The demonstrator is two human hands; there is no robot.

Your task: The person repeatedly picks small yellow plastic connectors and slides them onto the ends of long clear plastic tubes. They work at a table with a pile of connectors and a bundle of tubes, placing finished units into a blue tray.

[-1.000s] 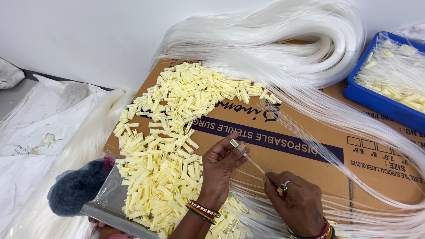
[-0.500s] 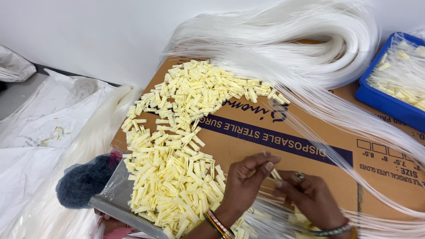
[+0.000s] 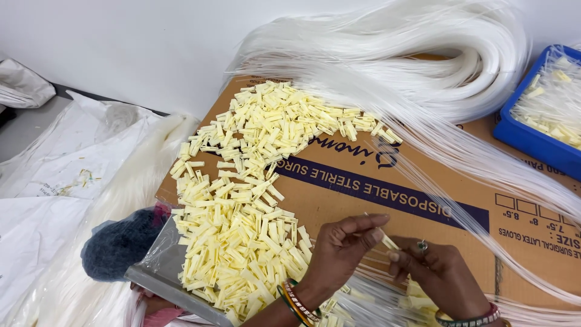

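My left hand pinches a small pale yellow plastic clip between thumb and fingers. My right hand, with a ring on one finger, meets it from the right and grips a thin clear tube at the clip. Both hands hover over a flattened brown cardboard box. A large heap of the same yellow clips lies to the left of my hands. A thick bundle of thin translucent tubes curls across the top of the cardboard and streams down to the right.
A blue tray at the right edge holds tubes with clips on them. A dark blue fuzzy cloth and a clear plastic sheet lie at the cardboard's left corner. White plastic bags cover the left side.
My view has shifted slightly, so the scene sits a little lower and further right. My hands have come together, the left one now pinching a clip against the tube in the right.
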